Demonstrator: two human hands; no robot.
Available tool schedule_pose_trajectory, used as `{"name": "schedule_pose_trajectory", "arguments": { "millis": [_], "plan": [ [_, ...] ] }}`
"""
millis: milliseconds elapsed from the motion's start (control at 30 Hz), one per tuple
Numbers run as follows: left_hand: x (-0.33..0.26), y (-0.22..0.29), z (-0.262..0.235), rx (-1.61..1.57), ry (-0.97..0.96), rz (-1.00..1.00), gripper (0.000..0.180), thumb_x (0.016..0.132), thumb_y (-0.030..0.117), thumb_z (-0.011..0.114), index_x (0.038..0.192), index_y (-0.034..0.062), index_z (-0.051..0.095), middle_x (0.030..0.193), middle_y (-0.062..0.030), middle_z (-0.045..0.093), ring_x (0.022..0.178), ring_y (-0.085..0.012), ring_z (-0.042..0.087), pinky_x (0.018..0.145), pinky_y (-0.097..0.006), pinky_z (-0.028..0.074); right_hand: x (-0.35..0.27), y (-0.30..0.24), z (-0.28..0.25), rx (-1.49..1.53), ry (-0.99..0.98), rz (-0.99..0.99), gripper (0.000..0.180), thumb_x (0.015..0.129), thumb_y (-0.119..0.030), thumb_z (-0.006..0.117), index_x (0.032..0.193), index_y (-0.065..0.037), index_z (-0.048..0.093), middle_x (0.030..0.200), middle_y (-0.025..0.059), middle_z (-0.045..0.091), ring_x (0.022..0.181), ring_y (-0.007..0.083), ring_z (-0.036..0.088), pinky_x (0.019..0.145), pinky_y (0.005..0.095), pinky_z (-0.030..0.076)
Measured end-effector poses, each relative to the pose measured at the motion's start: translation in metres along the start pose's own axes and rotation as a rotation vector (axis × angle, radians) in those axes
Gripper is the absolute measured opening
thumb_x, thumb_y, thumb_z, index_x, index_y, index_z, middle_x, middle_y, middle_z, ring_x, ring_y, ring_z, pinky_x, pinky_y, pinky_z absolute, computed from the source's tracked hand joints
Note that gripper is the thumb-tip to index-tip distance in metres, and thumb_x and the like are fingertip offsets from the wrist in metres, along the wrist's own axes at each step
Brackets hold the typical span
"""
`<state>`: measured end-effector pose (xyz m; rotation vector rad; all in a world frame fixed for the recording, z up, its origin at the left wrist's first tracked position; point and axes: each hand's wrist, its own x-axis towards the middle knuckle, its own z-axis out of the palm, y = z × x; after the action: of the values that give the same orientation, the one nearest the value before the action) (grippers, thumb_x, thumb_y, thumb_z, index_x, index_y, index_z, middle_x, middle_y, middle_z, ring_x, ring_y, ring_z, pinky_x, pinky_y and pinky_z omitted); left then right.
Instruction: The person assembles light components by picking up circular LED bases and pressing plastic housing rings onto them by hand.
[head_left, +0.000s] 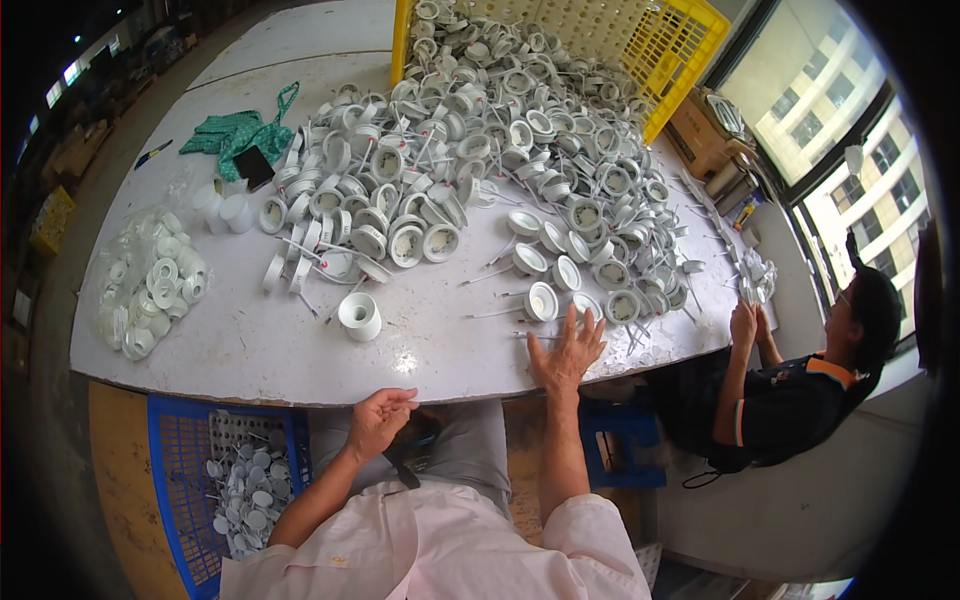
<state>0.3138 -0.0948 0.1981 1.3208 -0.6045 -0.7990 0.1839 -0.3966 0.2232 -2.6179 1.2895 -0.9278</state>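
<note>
My right hand (568,352) lies over the table's near side with its fingers spread. Its fingertips reach a white round lamp housing (584,305) with a thin cord, and another housing (541,301) lies just beside them. At the table's front edge is my left hand (382,420), its fingers curled together in a pinch; whatever they may hold cannot be made out. A white cup-shaped part (359,316) stands alone on the table, beyond my left hand. Farther back spreads a large heap of similar corded housings (480,150).
A yellow crate (655,60) lies tipped at the back, housings spilling out. On the left are a bag of white rings (155,285), a green cloth (235,135) and a phone (254,168). Below stands a blue basket (175,480) of white discs. Another person (800,390) sits at right.
</note>
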Motion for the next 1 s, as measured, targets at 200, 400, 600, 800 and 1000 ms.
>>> {"name": "schedule_pose_trajectory", "arguments": {
  "millis": [200,400,600,800,1000],
  "plan": [
    [-0.002,-0.001,0.004,0.032,0.014,-0.022,0.026,0.089,0.002,0.055,0.115,-0.0045,0.056,0.119,-0.0177,0.061,0.102,-0.0194,0.064,0.081,-0.027,0.052,0.019,-0.003,0.003,-0.009,-0.110,-0.021,0.076,0.068,-0.036,0.075,0.135,-0.015,0.047,0.143,0.0194,0.031,0.138,0.0462,0.014,0.104,0.0681,0.015],
    [0.000,-0.002,0.004,0.076,0.020,-0.049,0.025,0.090,0.004,0.056,0.114,-0.0043,0.056,0.118,-0.0178,0.062,0.100,-0.0193,0.065,0.080,-0.027,0.052,0.028,-0.002,0.013,-0.017,-0.064,-0.037,0.070,0.069,-0.032,0.073,0.132,-0.014,0.050,0.142,0.0199,0.033,0.137,0.0467,0.017,0.105,0.0670,0.016],
    [0.000,-0.005,0.003,0.051,0.028,-0.049,0.024,0.090,0.005,0.056,0.112,-0.0040,0.057,0.116,-0.0162,0.063,0.099,-0.0189,0.065,0.078,-0.026,0.051,0.034,-0.003,0.016,-0.080,-0.068,-0.052,0.078,0.070,-0.035,0.074,0.138,-0.016,0.041,0.142,0.0199,0.032,0.135,0.0474,0.020,0.105,0.0650,0.019],
    [-0.001,-0.001,0.001,0.062,0.029,-0.034,0.024,0.090,0.005,0.057,0.112,-0.0044,0.058,0.116,-0.0160,0.064,0.098,-0.0188,0.066,0.079,-0.026,0.051,0.020,-0.014,0.004,0.025,0.044,-0.045,0.070,0.070,-0.025,0.074,0.132,-0.008,0.047,0.141,0.0212,0.032,0.134,0.0458,0.022,0.105,0.0622,0.021],
    [0.001,0.004,0.003,0.034,0.019,-0.069,0.022,0.090,0.001,0.054,0.111,-0.0064,0.057,0.114,-0.0165,0.063,0.100,-0.0179,0.064,0.085,-0.025,0.050,-0.004,-0.031,0.016,0.398,0.150,-0.274,0.041,0.072,-0.009,0.073,0.111,-0.006,0.061,0.109,0.0146,0.059,0.097,0.0325,0.057,0.085,0.0402,0.046]
  ]
}}
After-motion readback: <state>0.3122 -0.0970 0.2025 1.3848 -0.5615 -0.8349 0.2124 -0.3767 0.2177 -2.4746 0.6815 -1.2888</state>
